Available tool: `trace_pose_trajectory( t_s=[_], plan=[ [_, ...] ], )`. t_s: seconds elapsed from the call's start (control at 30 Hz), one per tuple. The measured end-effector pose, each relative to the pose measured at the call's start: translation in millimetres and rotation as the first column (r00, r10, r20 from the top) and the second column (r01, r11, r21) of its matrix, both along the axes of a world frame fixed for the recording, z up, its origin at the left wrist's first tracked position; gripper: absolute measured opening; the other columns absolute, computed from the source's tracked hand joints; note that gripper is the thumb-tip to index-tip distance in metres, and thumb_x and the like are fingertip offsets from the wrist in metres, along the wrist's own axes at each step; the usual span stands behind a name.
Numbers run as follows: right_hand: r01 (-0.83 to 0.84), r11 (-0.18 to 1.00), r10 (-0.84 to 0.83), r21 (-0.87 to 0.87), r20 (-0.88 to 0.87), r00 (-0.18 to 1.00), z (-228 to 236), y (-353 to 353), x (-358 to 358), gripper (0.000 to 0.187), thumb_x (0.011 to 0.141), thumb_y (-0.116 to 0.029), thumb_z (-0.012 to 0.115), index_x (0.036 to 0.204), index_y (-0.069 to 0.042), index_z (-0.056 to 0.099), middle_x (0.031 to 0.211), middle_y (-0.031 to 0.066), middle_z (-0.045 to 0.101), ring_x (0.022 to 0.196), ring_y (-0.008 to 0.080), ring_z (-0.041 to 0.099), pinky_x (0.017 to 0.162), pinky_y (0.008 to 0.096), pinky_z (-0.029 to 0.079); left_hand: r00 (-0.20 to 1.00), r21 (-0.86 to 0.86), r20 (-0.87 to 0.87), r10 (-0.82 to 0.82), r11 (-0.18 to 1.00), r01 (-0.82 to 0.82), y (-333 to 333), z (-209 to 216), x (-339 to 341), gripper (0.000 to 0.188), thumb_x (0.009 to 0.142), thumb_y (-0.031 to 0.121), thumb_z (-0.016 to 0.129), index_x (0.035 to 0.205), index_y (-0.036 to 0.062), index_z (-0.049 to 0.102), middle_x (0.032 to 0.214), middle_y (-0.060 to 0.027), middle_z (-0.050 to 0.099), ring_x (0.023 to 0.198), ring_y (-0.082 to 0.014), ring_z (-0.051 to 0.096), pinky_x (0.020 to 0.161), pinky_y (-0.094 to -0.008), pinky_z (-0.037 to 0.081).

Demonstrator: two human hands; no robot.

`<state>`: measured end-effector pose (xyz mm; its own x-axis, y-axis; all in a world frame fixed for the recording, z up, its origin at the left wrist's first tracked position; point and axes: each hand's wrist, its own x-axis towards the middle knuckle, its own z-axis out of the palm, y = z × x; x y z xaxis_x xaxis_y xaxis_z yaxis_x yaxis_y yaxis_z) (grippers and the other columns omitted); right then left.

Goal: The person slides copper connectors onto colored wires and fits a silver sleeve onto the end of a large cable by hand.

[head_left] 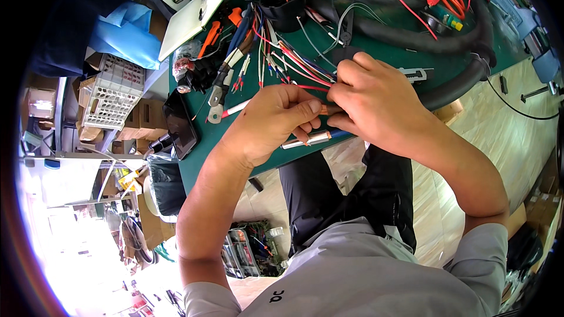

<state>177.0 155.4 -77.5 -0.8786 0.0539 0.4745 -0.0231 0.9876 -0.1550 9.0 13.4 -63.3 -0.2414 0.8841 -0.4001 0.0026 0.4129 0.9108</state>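
Note:
My left hand (267,120) is closed, its thumb and forefinger pinching the bare copper end (324,109) of a cable. From the other side my right hand (376,103) closes its fingers on the same cable, hiding most of it. Just below the fingers, near the table's front edge, lies another cable end with pale metal and copper (314,140); blue insulation shows beside it. Beyond the hands a bundle of thin red and white wires (299,61) fans out. Left of my left hand lies a thick cable with a metal lug (215,111).
Thick black sleeved cable (455,85) curves around the green table's (191,167) right side. A utility knife (414,74) lies beyond my right hand. Orange-handled tools (210,38), an open notebook (197,14) and a dark tablet (181,124) are at left. An open toolbox (252,249) stands below.

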Motion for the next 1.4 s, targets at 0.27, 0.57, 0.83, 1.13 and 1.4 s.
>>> trace_pose_trajectory(
  t_s=[0.27,0.57,0.83,1.13,1.4],
  plan=[
    [-0.007,0.99,0.02,0.143,-0.09,0.996,-6,-1,-4,0.033,0.063,-0.023,0.085,0.081,-0.009,0.061,0.087,0.0028,0.049,0.087,0.0204,0.054,0.073,0.0328,0.05,0.997,0.023,0.02,0.069,0.997,-0.07,3,3,5,0.022,0.099,0.019,0.067,0.099,-0.0023,0.066,0.083,-0.006,0.067,0.066,-0.0103,0.061,0.061,-0.024,0.052],
    [-0.013,0.981,0.038,0.194,-0.123,0.992,-2,-5,-11,0.008,0.075,-0.016,0.069,0.076,-0.008,0.066,0.083,0.0037,0.058,0.086,0.0187,0.059,0.068,0.0305,0.054,0.964,0.039,0.162,0.213,0.974,-0.222,7,7,5,0.011,0.097,0.007,0.057,0.103,-0.0012,0.061,0.083,-0.0078,0.066,0.068,-0.0131,0.063,0.06,-0.0263,0.052],
    [-0.001,0.96,0.04,0.281,-0.133,0.99,0,-11,-14,0.01,0.077,-0.018,0.068,0.078,-0.008,0.066,0.084,0.0025,0.059,0.086,0.0178,0.059,0.069,0.0293,0.055,0.976,0.046,0.144,0.166,0.984,-0.174,5,9,0,0.012,0.096,0.005,0.056,0.104,-0.0025,0.061,0.086,-0.0088,0.066,0.07,-0.0139,0.064,0.063,-0.0274,0.056],
    [-0.05,0.986,0.064,0.157,-0.087,0.994,-7,-9,-15,0.008,0.077,-0.016,0.068,0.08,-0.009,0.066,0.088,0.0026,0.057,0.088,0.018,0.06,0.07,0.0309,0.056,0.971,0.047,0.184,0.155,0.985,-0.166,3,2,-5,0.011,0.095,0.006,0.061,0.1,-0.0042,0.062,0.087,-0.0119,0.067,0.074,-0.0171,0.065,0.062,-0.03,0.057],
    [-0.005,0.993,0.004,0.119,0.01,1.0,-4,-2,-12,0.007,0.078,-0.014,0.068,0.08,-0.007,0.068,0.088,0.0037,0.058,0.091,0.0193,0.062,0.069,0.0319,0.057,0.972,0.067,0.136,0.191,0.977,-0.201,4,-7,-1,0.012,0.098,0.007,0.058,0.103,-0.0026,0.061,0.086,-0.0108,0.068,0.071,-0.0139,0.064,0.059,-0.0266,0.054]
  ],
)
